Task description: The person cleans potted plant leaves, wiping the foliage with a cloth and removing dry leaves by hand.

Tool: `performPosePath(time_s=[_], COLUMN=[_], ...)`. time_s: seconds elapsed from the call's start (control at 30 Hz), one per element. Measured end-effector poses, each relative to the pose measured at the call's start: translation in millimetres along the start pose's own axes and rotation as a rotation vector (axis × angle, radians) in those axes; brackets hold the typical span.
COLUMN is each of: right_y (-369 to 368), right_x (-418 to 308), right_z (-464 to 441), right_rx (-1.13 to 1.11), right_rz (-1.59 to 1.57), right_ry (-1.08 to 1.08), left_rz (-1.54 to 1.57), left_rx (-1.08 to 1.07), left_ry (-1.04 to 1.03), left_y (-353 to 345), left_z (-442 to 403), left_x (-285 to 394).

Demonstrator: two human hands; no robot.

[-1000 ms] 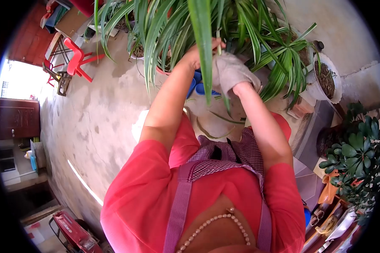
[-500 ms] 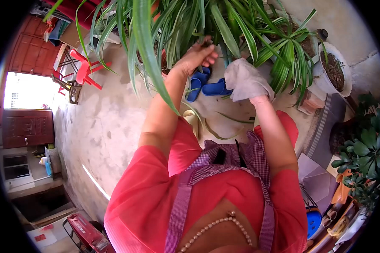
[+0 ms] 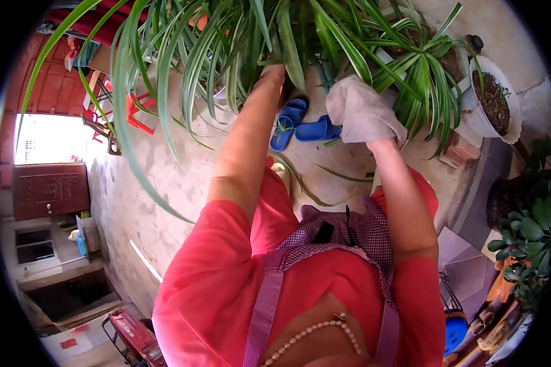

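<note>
My left hand (image 3: 274,73) reaches in among the long striped leaves of a spider plant (image 3: 223,58); its fingers are hidden behind the foliage. A pale grey cloth (image 3: 361,110) is bunched over my right hand (image 3: 382,145), so only the wrist side shows. That hand grips the cloth from within or beneath, close to the plant's right-hand leaves. Between my arms, blue slippers (image 3: 318,129) lie on the floor below the leaves. Loose cut-looking leaves (image 3: 309,189) are strewn in front of my feet.
On the right stand a white pot (image 3: 493,101) with dark soil, a brick (image 3: 459,151) and a broad-leaved plant (image 3: 532,229). A red folding chair (image 3: 141,113) is at the far left. Concrete floor (image 3: 159,202) stretches to the left.
My left hand has gone deeper into the leaves, and its fingers have passed out of sight. Several long leaves have swung to the left. The cloth-covered right hand has stayed nearly in place.
</note>
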State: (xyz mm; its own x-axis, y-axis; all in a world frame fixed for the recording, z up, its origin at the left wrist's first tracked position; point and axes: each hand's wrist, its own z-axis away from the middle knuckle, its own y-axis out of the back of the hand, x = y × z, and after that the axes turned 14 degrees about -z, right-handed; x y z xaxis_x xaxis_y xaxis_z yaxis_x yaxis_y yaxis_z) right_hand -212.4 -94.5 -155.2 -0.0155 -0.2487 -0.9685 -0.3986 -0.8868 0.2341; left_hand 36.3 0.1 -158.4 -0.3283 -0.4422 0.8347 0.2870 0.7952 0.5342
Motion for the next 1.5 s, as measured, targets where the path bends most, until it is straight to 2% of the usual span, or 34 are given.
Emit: performPosePath(time_s=[0.03,0.1,0.2,0.23,0.37,0.7,0.8,0.87,0.93,1.0,1.03,1.07,1.1,1.13,1.17,1.2,1.23,1.27,1.33,1.37,1.5], right_y=[1,2,15,18,29,54,67,68,61,63,65,69,72,75,80,85,87,90,97,100,102], right_x=[1,-6,-91,-92,-67,-71,-73,-65,-47,-32,-15,-9,-2,6,1,-4,-6,-6,0,10,7], right_z=[0,-1,-6,-7,-6,4,6,7,7,6,1,1,2,2,6,9,11,13,18,15,20], right_rx=[0.002,-0.006,-0.262,-0.228,-0.088,0.070,0.120,0.164,0.256,0.281,0.281,0.278,0.280,0.288,0.279,0.268,0.280,0.278,0.273,0.259,0.372], right_rz=[0.002,0.029,0.421,0.398,0.258,0.189,0.155,0.089,-0.027,-0.044,-0.059,-0.212,-0.369,-0.522,-0.737,-0.951,-0.979,-1.052,-1.203,-1.139,-1.272], right_ry=[-0.017,-0.064,-0.176,-0.143,-0.028,0.083,0.093,0.094,0.081,0.063,0.051,0.031,0.011,-0.008,-0.025,-0.044,-0.030,-0.055,-0.106,-0.081,-0.064], left_rz=[-0.078,0.842,0.812,0.863,0.447,-0.087,-0.334,-0.704,-1.152,-0.845,-0.873,-1.481,-1.089,-0.634,-0.568,-0.472,-0.394,-0.268,-0.798,-1.063,-0.697], left_rx=[0.008,-0.194,-0.339,-0.354,-0.337,-0.178,-0.121,-0.082,-0.003,0.047,0.105,0.173,0.012,-0.381,-0.467,-0.634,-0.790,-0.844,-0.985,-1.036,-1.150], left_ry=[-0.080,0.125,0.052,-0.033,0.031,0.052,0.011,-0.106,-0.333,-0.304,-0.461,-0.533,-0.462,0.061,0.073,0.204,0.345,0.459,0.169,0.009,-0.221], left_y=[-4,-7,-19,-9,12,34,39,45,50,40,28,7,-5,-7,-19,-27,-34,-39,-39,-38,-30], left_z=[-2,0,-41,-23,-20,-4,2,14,39,97,119,144,182,217,251,269,286,297,304,304,244], left_x=[2,22,-11,31,66,50,39,20,-25,-22,-45,-105,-124,-85,-99,-95,-91,-93,-67,-49,1])
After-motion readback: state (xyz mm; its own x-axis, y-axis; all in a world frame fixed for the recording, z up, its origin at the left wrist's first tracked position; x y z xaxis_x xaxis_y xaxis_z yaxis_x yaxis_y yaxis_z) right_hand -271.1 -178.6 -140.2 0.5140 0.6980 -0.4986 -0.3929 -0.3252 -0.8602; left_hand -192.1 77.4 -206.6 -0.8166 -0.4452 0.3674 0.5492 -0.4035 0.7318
